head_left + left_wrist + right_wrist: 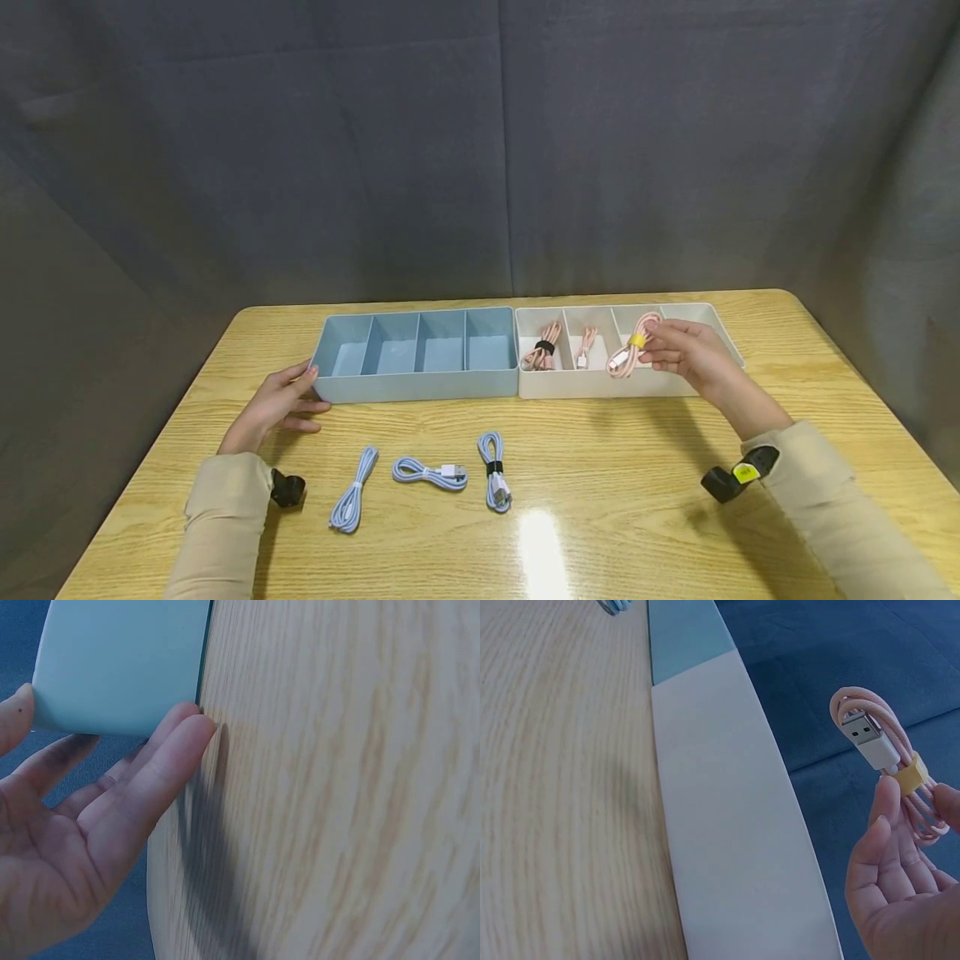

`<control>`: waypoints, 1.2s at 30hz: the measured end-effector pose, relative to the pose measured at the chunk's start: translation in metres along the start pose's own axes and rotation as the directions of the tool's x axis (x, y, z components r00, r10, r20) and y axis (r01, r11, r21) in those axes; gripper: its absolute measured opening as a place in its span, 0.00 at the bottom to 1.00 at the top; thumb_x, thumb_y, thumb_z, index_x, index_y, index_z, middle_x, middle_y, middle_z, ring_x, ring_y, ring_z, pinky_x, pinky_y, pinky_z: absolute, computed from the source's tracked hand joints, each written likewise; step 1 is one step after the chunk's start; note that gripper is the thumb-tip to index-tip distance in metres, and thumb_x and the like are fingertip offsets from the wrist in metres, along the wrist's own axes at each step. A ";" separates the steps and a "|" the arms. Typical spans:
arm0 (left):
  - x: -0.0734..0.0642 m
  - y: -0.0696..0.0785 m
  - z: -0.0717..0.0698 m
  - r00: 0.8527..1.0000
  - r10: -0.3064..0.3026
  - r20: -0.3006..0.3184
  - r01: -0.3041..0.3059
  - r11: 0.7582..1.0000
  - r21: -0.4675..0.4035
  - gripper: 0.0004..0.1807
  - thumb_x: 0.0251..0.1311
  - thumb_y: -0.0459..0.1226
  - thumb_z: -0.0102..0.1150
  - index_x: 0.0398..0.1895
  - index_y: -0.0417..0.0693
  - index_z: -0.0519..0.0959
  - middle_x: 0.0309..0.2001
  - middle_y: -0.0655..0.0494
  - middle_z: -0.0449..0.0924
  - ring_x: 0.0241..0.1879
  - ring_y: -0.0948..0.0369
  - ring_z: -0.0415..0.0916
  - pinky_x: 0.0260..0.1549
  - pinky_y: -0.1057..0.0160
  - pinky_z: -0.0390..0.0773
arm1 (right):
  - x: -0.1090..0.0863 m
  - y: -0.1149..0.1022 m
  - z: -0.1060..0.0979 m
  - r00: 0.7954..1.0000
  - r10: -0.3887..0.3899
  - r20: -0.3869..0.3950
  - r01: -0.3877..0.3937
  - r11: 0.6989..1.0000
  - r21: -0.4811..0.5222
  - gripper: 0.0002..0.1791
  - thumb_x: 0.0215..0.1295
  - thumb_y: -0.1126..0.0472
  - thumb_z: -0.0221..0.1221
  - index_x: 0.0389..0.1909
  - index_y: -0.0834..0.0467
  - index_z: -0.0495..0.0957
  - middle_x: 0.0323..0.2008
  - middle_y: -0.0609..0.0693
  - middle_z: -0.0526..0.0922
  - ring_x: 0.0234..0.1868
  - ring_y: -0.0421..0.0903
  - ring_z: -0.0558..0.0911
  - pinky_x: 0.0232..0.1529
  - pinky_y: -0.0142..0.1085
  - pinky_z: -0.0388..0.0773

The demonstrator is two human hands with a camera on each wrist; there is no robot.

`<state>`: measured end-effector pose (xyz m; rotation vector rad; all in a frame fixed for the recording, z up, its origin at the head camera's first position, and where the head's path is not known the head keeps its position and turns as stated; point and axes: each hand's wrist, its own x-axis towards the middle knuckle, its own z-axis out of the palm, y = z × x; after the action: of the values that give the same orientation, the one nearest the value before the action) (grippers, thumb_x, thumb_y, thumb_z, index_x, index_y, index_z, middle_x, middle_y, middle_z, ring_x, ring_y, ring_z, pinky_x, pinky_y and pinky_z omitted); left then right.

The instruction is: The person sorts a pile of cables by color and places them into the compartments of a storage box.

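Your right hand [690, 354] pinches a coiled pink cable [632, 346], bound with a yellow tie, above the white tray [600, 385], fingers [881, 817] clamped on the bundle near its USB plug. Your left hand [276, 404] rests with its fingers [169, 761] straight and slightly apart against the left end of the blue tray [416, 385]. 2 pink cables [542, 348] lie in the white tray's left compartments. 3 blue cables [431, 472] lie on the bench [637, 500] in front of the trays.
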<state>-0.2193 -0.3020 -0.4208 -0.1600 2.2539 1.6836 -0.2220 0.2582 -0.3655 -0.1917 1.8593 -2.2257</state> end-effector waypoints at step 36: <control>0.017 -0.019 -0.008 1.000 0.012 -0.014 -0.012 1.000 -0.017 0.49 0.53 0.63 0.50 0.72 0.50 0.45 0.63 0.31 0.54 0.37 0.58 0.80 0.34 0.50 0.81 | 0.021 -0.010 -0.044 0.975 0.106 -0.197 -0.151 0.961 -0.232 0.08 0.62 0.52 0.58 0.32 0.53 0.75 0.23 0.43 0.82 0.26 0.36 0.82 0.26 0.26 0.79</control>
<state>-0.2310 -0.3140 -0.4417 -0.1625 2.2554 1.7135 -0.2545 0.2966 -0.3650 0.0952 2.1757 -1.9811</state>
